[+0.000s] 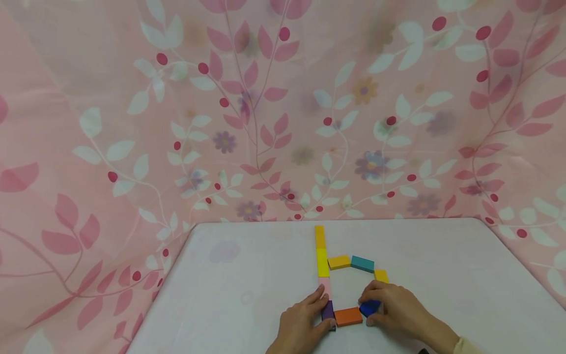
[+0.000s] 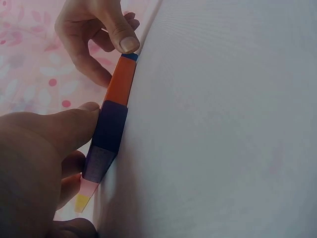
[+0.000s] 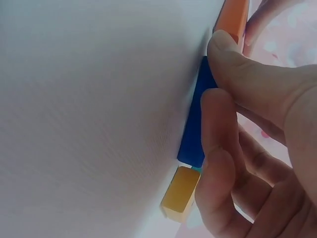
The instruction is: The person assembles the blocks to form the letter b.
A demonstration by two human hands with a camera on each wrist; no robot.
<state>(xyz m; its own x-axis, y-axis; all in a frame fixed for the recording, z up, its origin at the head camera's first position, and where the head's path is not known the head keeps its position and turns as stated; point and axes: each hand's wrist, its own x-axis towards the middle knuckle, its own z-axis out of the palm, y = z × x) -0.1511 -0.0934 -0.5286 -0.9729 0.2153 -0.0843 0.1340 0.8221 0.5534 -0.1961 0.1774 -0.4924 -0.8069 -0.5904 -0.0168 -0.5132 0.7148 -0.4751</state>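
Note:
My left hand lies at the lower end of an upright column of blocks. Its thumb and fingers pinch the purple block, with a fingertip on the pink block above. The right hand pinches a blue block between thumb and fingers. An orange block lies between the purple and blue ones. In the left wrist view, the purple block meets the orange block. Seen from the right wrist, the blue block rests on the table, close to a yellow block.
A yellow block and an amber block continue the column upward. From it curves a row with another yellow block, a teal block and a further yellow one. Pink floral cloth hangs behind the white table.

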